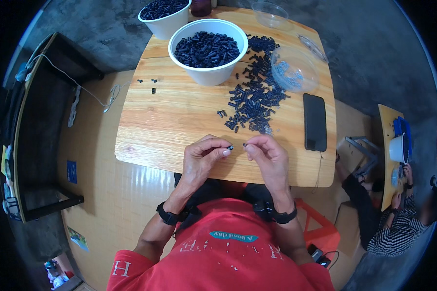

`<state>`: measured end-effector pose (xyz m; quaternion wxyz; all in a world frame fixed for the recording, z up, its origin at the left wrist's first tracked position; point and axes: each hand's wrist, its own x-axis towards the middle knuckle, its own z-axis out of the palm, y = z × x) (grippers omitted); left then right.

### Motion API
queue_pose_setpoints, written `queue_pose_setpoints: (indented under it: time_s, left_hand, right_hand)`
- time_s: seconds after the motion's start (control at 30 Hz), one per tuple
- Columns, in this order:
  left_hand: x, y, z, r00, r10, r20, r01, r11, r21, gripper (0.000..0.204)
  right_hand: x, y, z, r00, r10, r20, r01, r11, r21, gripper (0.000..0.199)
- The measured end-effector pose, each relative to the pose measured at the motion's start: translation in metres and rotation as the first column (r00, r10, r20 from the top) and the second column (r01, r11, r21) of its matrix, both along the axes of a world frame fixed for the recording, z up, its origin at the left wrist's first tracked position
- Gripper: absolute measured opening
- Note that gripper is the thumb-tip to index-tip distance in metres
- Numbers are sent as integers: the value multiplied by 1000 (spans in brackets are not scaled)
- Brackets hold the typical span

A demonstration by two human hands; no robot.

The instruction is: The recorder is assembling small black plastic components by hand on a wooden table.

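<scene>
Over the near edge of the wooden table, my left hand (pixel 201 157) pinches a small black plastic piece (pixel 230 147) between thumb and fingertips. A short gap to its right, my right hand (pixel 268 156) is closed in a pinch on a tiny dark piece (pixel 245 145), too small to make out. Just beyond both hands spreads a loose pile of small black plastic parts (pixel 252 104), running toward the far side. A few tiny clear or silvery bits (pixel 269 130) lie at its near end. More such bits sit in a clear round plastic bowl (pixel 310 72) beside the pile.
A white tub (pixel 209 76) full of black parts stands behind the pile, with a second filled white tub (pixel 172 30) at its left. A black phone (pixel 315 122) lies on the table (pixel 165 126) at right. Another person (pixel 398 223) sits at a side table, far right.
</scene>
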<state>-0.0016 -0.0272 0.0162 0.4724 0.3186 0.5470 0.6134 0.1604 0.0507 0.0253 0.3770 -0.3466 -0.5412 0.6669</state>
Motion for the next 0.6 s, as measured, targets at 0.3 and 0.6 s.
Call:
queue_pose_setpoints:
  time_s: [0.3, 0.6]
  left_hand:
    - [8, 5, 8, 982, -52, -182, 65, 996, 63, 13]
    - [12, 2, 9, 974, -65, -215, 79, 995, 57, 15]
  right_hand:
    - [6, -3, 2, 997, 55, -45, -59, 994, -91, 16]
    - [7, -5, 0, 998, 71, 0, -70, 993, -90, 15]
